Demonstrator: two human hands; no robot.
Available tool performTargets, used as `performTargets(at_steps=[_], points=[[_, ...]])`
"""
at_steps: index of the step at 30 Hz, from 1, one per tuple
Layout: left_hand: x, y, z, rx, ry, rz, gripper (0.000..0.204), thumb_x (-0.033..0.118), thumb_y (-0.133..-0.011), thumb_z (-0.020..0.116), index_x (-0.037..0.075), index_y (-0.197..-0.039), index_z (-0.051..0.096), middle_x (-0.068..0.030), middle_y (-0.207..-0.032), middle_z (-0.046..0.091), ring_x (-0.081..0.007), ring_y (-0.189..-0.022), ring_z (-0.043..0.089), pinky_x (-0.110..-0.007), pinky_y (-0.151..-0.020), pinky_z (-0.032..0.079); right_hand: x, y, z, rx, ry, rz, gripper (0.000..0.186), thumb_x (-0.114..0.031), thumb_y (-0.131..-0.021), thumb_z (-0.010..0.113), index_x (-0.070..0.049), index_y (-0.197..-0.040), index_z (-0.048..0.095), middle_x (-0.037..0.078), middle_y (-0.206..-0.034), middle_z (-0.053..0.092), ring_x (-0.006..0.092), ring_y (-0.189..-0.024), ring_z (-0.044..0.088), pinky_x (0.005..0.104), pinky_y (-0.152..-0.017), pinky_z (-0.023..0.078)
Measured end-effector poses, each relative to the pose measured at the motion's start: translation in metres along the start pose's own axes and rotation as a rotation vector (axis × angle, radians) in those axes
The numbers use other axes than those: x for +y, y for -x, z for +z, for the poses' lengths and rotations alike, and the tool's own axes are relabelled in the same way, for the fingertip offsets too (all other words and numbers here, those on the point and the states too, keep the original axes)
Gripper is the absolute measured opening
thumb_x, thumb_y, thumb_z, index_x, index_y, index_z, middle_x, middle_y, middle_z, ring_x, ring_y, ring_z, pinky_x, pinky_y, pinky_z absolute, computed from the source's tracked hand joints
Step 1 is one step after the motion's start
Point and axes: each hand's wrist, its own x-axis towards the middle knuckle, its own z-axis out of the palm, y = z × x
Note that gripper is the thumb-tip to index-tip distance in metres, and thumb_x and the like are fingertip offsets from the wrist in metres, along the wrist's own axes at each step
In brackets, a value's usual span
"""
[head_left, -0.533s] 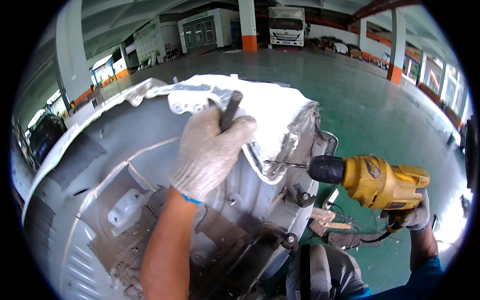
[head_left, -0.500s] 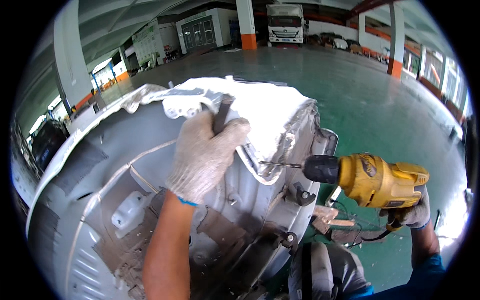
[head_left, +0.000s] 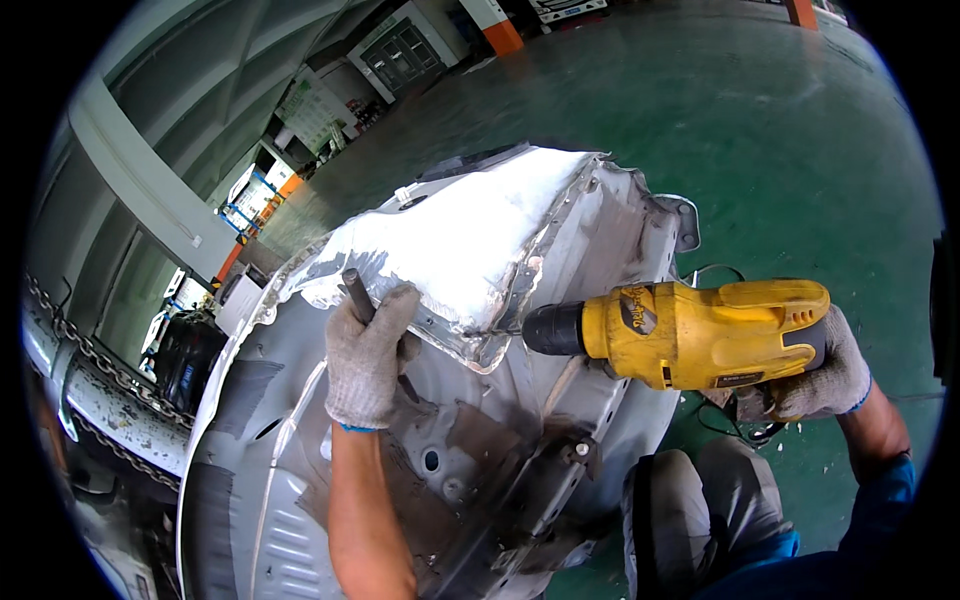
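Note:
My right hand (head_left: 828, 375), in a knitted glove, grips the handle of a yellow power drill (head_left: 690, 335) held level, its bit (head_left: 497, 333) pointing left. The bit lies across the near corner of a white-coated flange on a car body panel (head_left: 455, 245); whether its tip is in the metal cannot be told. My left hand (head_left: 365, 360), gloved as well, is closed round a dark metal bar (head_left: 357, 296) just left of that corner. The bar's upper end sticks out above the fist and its lower end shows below the fingers.
Below the hands spreads the grey curved inside of the panel (head_left: 290, 370). A chain (head_left: 110, 370) runs along a pale pipe at the left. Green floor (head_left: 740, 150) lies beyond, with a pillar (head_left: 150, 180) at left. The drill's cable and debris lie near my knees.
My view has tilted down and closer. The drill and bit now sit further left, with the bit over the corner. My left hand has shifted lower, still gripping the bar.

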Motion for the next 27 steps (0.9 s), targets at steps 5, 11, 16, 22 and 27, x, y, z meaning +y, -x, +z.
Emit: performTargets(at_steps=[5, 11, 16, 22, 27], points=[[0.000, 0.000, 0.005, 0.019, -0.001, -0.002, 0.032, 0.027, -0.089, 0.075, -0.003, -0.101, 0.071, -0.0017, -0.063, 0.059, -0.0093, -0.048, 0.053, -0.024, -0.043, 0.037, 0.004, -0.003, -0.007, -0.033, -0.012, 0.057, 0.074, -0.024, -0.062, 0.100, -0.001, -0.124, 0.066, 0.010, -0.111, 0.076, 0.0176, -0.100, 0.071, 0.0354, -0.095, 0.055], [-0.003, -0.002, 0.004, 0.023, 0.024, -0.002, 0.033, 0.028, -0.088, 0.076, -0.002, -0.101, 0.071, -0.0016, -0.064, 0.060, -0.0093, -0.048, 0.054, -0.023, -0.043, 0.038, -0.003, -0.009, -0.006, -0.080, 0.032, 0.044, 0.072, -0.021, -0.065, 0.097, -0.002, -0.127, 0.065, 0.011, -0.115, 0.075, 0.0203, -0.105, 0.071, 0.0383, -0.100, 0.053], [-0.007, 0.001, 0.002, 0.056, 0.004, -0.016, 0.032, 0.027, -0.088, 0.076, -0.002, -0.099, 0.071, -0.0017, -0.064, 0.059, -0.0098, -0.049, 0.054, -0.024, -0.044, 0.039, -0.005, -0.017, -0.007, -0.143, 0.092, 0.027, 0.071, -0.019, -0.068, 0.094, -0.003, -0.130, 0.064, 0.013, -0.118, 0.074, 0.0225, -0.109, 0.071, 0.0407, -0.104, 0.051], [0.010, -0.005, 0.013, 0.036, 0.023, -0.040, 0.029, 0.028, -0.089, 0.076, 0.000, -0.092, 0.069, -0.0007, -0.063, 0.058, -0.0095, -0.048, 0.052, -0.025, -0.044, 0.038, -0.050, -0.030, -0.024, -0.217, 0.350, -0.092, 0.070, -0.016, -0.071, 0.091, -0.004, -0.133, 0.063, 0.014, -0.123, 0.073, 0.0253, -0.114, 0.070, 0.0435, -0.108, 0.049], [0.002, 0.005, 0.007, 0.118, -0.034, -0.113, 0.029, 0.032, -0.092, 0.076, 0.005, -0.086, 0.066, 0.0020, -0.065, 0.058, -0.0078, -0.048, 0.049, -0.025, -0.042, 0.036, -0.024, -0.061, -0.023, -0.366, 0.293, -0.257, 0.065, -0.012, -0.076, 0.089, -0.004, -0.134, 0.062, 0.015, -0.126, 0.070, 0.0237, -0.114, 0.069, 0.0441, -0.104, 0.052]])
